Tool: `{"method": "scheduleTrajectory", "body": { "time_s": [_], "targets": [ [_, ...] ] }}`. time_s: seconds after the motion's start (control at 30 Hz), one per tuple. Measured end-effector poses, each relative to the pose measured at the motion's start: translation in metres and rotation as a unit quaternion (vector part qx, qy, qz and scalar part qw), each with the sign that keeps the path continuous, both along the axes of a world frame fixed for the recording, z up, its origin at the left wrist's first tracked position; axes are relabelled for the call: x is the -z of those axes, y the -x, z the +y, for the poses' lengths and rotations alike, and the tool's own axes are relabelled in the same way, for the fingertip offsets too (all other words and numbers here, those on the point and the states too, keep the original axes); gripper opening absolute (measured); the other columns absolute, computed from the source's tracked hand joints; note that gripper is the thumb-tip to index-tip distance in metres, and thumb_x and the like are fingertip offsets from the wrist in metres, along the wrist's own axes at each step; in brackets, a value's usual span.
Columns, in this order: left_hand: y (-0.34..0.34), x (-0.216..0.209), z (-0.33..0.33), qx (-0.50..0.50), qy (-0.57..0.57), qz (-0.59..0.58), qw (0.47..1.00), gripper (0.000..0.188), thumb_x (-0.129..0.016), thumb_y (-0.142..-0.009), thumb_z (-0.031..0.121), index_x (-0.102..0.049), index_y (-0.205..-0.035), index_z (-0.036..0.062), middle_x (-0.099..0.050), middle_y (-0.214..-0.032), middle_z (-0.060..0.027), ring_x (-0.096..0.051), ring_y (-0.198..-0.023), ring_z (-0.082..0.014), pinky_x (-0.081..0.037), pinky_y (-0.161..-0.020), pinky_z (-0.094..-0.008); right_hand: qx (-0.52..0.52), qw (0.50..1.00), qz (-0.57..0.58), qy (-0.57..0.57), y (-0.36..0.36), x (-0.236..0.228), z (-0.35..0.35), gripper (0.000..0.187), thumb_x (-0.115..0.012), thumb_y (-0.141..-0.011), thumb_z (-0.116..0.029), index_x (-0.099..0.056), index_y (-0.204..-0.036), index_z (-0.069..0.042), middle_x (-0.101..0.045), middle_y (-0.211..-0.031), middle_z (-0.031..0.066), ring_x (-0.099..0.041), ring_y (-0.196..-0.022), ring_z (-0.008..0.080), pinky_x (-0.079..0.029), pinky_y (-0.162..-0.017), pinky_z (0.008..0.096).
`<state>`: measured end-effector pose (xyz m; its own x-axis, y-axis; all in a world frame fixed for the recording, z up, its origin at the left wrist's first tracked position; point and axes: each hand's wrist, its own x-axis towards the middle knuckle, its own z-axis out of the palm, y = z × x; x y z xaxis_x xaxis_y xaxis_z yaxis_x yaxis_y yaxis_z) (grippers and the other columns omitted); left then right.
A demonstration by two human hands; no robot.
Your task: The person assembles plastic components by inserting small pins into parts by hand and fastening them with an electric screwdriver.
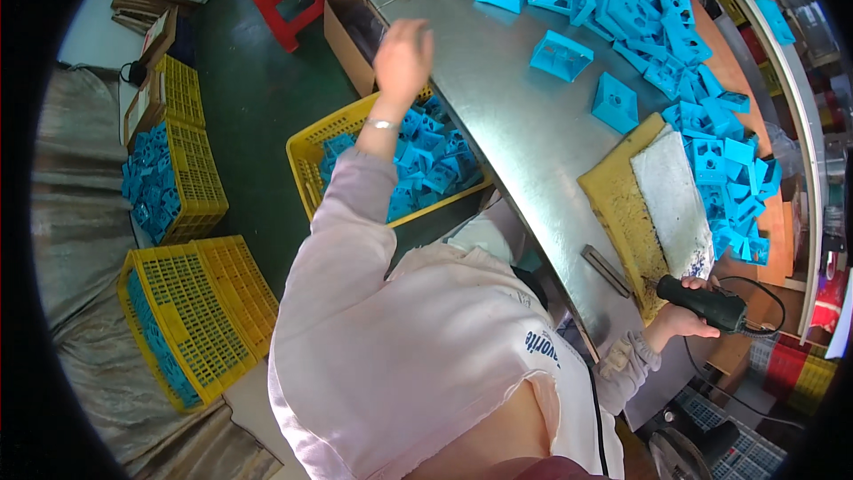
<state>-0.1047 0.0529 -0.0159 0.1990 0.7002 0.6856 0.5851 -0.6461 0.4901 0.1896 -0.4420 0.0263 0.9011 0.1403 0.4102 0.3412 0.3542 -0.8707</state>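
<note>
My left hand [405, 60] is raised over the near edge of the metal table, at the far side of a yellow crate [302, 147] full of blue plastic parts [425, 156]. Motion blurs its fingers, so whether they hold anything is unclear. At the right, my right hand [682, 322] grips a black corded hand tool [711, 304], its tip pointing left over a stained yellow pad [633, 204]. A white cloth [673, 200] lies on that pad. A narrow metal bar [607, 272] rests beside it. Two loose blue box-shaped parts [562, 56] sit apart from the heap.
A large heap of blue parts [653, 22] covers the table's far right. Yellow crates [200, 320] of blue parts stand at the left. Beyond my left hand are a cardboard box [348, 44] and a red stool [289, 4]. A black cord [782, 302] loops from the tool.
</note>
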Motion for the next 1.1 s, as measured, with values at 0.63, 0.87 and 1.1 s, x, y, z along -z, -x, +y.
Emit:
{"method": "scheduleTrajectory", "body": {
  "time_s": [0.63, 0.87, 1.1],
  "targets": [
    [-0.195, -0.014, 0.065, 0.096, -0.036, 0.285, 0.953, 0.021, -0.062, -0.081, 0.019, -0.065, -0.102, 0.0139, -0.060, -0.097, -0.0151, -0.063, -0.087, -0.0317, -0.050, -0.075, -0.0424, 0.001, 0.999, -0.002, -0.046, 0.010, 0.005, 0.001, 0.108, -0.024, -0.069, -0.092, -0.048, -0.115, 0.003, -0.051, -0.071, 0.0097, -0.049, -0.062, 0.0204, -0.043, -0.060, 0.0320],
    [-0.202, 0.001, 0.085, 0.049, 0.049, 0.230, 0.971, 0.020, -0.068, -0.080, 0.027, -0.067, -0.094, 0.0135, -0.061, -0.094, -0.0151, -0.063, -0.086, -0.0325, -0.052, -0.073, -0.0429, -0.013, 0.999, 0.008, -0.046, 0.007, 0.011, -0.003, 0.108, -0.025, -0.068, -0.093, -0.048, -0.117, 0.001, -0.051, -0.072, 0.0097, -0.048, -0.064, 0.0203, -0.042, -0.060, 0.0322],
    [-0.166, -0.074, 0.131, 0.144, 0.031, 0.020, 0.989, 0.015, -0.074, -0.074, 0.020, -0.072, -0.081, 0.0070, -0.067, -0.076, -0.0145, -0.066, -0.075, -0.0312, -0.052, -0.069, -0.0400, -0.001, 0.998, 0.017, -0.058, 0.007, 0.006, -0.003, 0.108, -0.025, -0.069, -0.092, -0.048, -0.117, 0.001, -0.052, -0.074, 0.0102, -0.049, -0.064, 0.0202, -0.042, -0.062, 0.0320]
  ]
}}
